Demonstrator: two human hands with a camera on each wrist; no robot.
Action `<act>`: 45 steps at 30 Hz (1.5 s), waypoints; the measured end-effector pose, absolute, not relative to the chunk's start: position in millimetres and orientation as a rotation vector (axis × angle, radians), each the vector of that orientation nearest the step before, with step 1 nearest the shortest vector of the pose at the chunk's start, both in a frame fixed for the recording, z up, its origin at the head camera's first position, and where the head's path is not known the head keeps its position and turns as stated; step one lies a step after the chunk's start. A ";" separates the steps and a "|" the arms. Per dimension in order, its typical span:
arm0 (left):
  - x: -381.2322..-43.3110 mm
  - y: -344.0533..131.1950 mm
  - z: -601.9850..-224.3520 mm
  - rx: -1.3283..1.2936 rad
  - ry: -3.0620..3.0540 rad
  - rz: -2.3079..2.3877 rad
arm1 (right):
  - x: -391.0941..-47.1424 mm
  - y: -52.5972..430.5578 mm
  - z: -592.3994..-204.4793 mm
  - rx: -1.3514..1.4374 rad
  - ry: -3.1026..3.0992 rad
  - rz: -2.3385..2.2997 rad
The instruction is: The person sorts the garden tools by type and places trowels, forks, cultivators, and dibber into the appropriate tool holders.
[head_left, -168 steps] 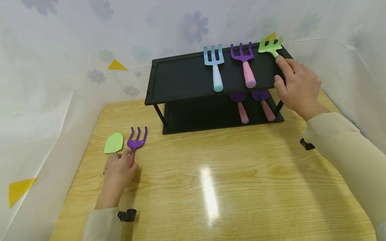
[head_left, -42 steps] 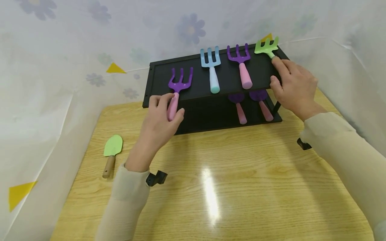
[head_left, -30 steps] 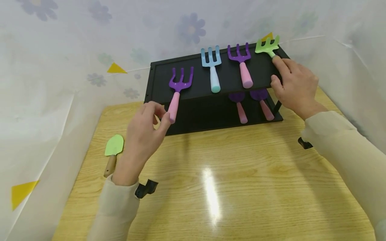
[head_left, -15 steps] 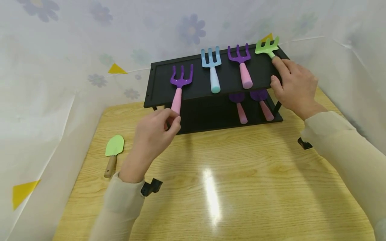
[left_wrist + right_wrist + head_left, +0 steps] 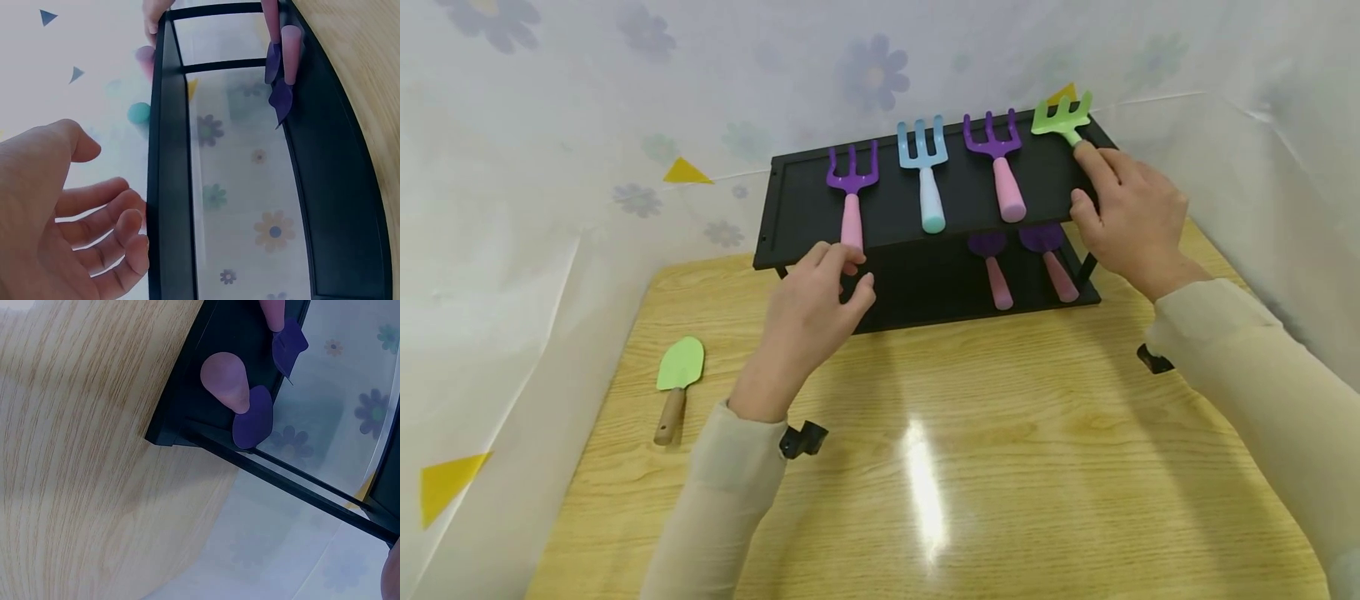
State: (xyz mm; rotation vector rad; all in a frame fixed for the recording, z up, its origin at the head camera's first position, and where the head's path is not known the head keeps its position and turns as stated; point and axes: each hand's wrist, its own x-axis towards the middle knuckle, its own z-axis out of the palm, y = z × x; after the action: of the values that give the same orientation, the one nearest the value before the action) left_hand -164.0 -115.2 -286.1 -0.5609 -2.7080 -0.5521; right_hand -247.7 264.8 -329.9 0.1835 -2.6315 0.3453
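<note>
In the head view, my left hand (image 5: 808, 312) has its fingertips at the end of the pink handle of a purple hand fork (image 5: 852, 218), which lies on the black shelf's top board (image 5: 801, 208). The thumb stands apart from the handle. The left wrist view shows this hand (image 5: 94, 219) with loosely bent fingers beside the shelf edge. At the shelf's right end, my right hand (image 5: 1135, 221) holds a green hand fork (image 5: 1062, 122) by its handle, mostly hidden under the fingers. Between them lie a light blue hand fork (image 5: 930, 196) and another purple hand fork (image 5: 1007, 185).
Two purple trowels with pink handles, one of them a trowel (image 5: 1062, 279) near the right post, lie on the lower board. A green trowel (image 5: 681, 364) with a wooden handle is on the wooden table (image 5: 1000, 433), left of the shelf.
My left hand brought the purple hand fork from beside the green trowel onto the shelf. Lately the fork slid farther back and straightened, and the thumb came off. My right hand stayed put.
</note>
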 end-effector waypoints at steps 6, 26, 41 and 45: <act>-170.3 -112.1 -287.9 -0.506 -2.770 -0.588 | -248.0 261.5 -327.3 0.178 -2.650 0.356; -172.3 -112.3 -295.6 -0.530 -2.816 -0.673 | -245.6 262.0 -326.8 0.158 -2.662 0.363; -129.6 -204.0 -328.9 -0.371 -2.762 -0.620 | -245.4 262.5 -329.0 0.177 -2.617 0.375; -120.3 -235.8 -343.3 -0.228 -2.778 -0.589 | -246.3 262.8 -329.0 0.181 -2.627 0.376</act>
State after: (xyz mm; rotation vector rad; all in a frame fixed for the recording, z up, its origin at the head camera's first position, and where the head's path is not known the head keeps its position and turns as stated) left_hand -120.3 -235.8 -343.3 -0.2280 -2.7777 -0.5891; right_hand -246.3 262.8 -329.0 0.1808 -2.6272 0.3762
